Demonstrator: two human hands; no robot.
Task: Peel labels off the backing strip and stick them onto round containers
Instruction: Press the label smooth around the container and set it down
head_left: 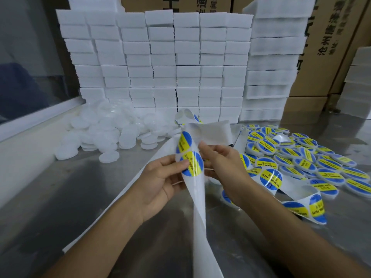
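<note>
The round labels read "SOLDERING PASTE" in black on a yellow band across a blue disc, with small characters too blurred to read. At the centre, the left hand [160,177] pinched the white backing strip [198,199] with its thumb on a label [191,163], while the right hand [218,157] held the strip's far edge in curled fingers. At three o'clock lay a heap of labelled containers [313,157]; at ten o'clock, plain white containers [104,133] on the steel table [60,197]. At twelve o'clock stood white foam blocks [160,57], with cardboard boxes [321,57] bearing Chinese print behind.
</note>
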